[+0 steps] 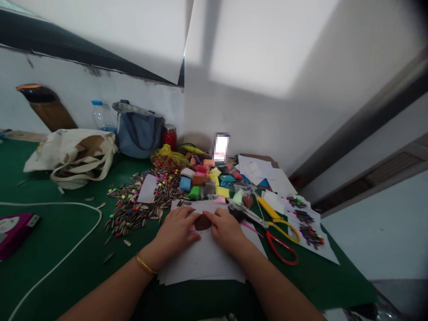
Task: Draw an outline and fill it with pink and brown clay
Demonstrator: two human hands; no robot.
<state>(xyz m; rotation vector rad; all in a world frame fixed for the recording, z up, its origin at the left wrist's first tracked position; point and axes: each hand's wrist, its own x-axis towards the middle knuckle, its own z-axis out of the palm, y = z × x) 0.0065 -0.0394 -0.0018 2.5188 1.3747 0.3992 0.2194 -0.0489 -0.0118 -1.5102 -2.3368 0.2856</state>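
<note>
A flattened piece of brown modelling clay [203, 222] lies on a stack of white paper sheets [210, 265] in front of me. My left hand [179, 227] rests on the paper, fingers bent, with its fingertips pressed to the clay's left edge. From the other side my right hand [225, 227] closes its thumb and index finger against the clay's right edge. Some pink shows beside my left fingertips. Several sunflower seeds [183, 203] lie at the top of the sheets. Parts of the clay are hidden under my fingers.
Left of the paper spreads a heap of striped seeds [133, 214] with coloured beads. Colourful clay packets [203, 178] lie behind it. Large scissors [282, 229] and seed-decorated sheets [312, 236] are right. Bags [138, 133], a phone [221, 146] and a white cable [76, 240] also sit here.
</note>
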